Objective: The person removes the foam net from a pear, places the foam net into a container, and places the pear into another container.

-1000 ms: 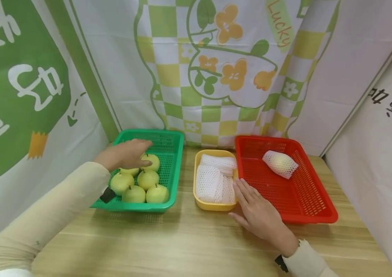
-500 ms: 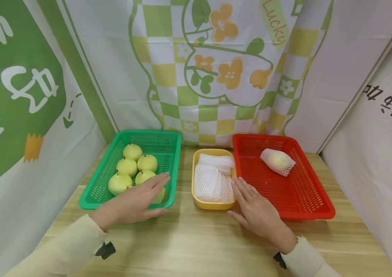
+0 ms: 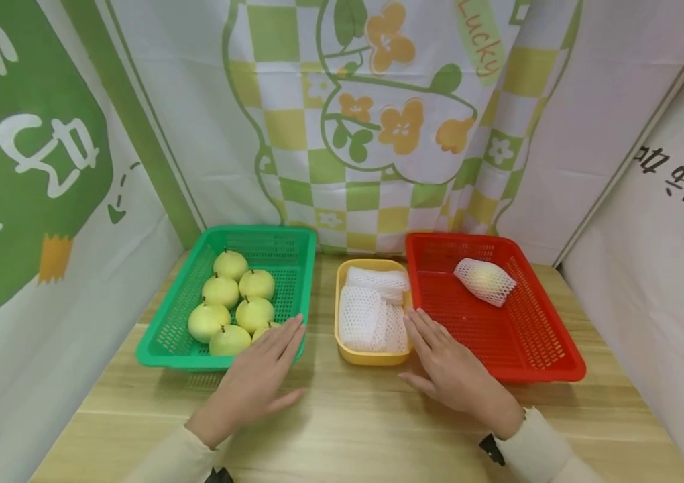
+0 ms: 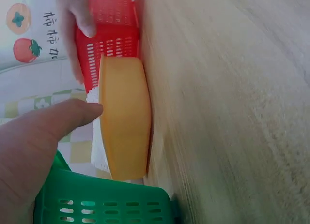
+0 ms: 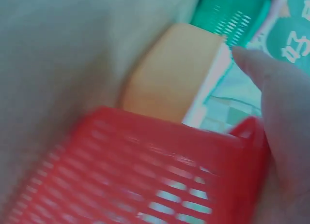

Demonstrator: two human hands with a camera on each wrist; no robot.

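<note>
My left hand (image 3: 257, 376) lies with straight fingers at the front right corner of the green basket (image 3: 308, 268), its fingertips over the rim. Several yellow-green pears (image 3: 220, 292) sit in that basket, one partly hidden by the fingers. Straight fingers also show on my right hand (image 3: 453, 369), which is at the front left corner of the red basket (image 3: 550, 315), beside the yellow container (image 3: 372, 359). White foam net sleeves (image 3: 361, 315) fill the yellow container. One pear in a foam net (image 3: 485, 282) lies at the back of the red basket. Neither hand holds anything.
All three containers stand in a row on a wooden table (image 3: 354, 422). A checked, flowered cloth (image 3: 372, 194) hangs close behind them. Printed sheets, one with a green patch (image 3: 22, 147), wall off the left and right sides.
My left hand has come from above the pears, back toward me, to the front corner of the green basket, uncovering most of the pears. The right hand has stayed in place.
</note>
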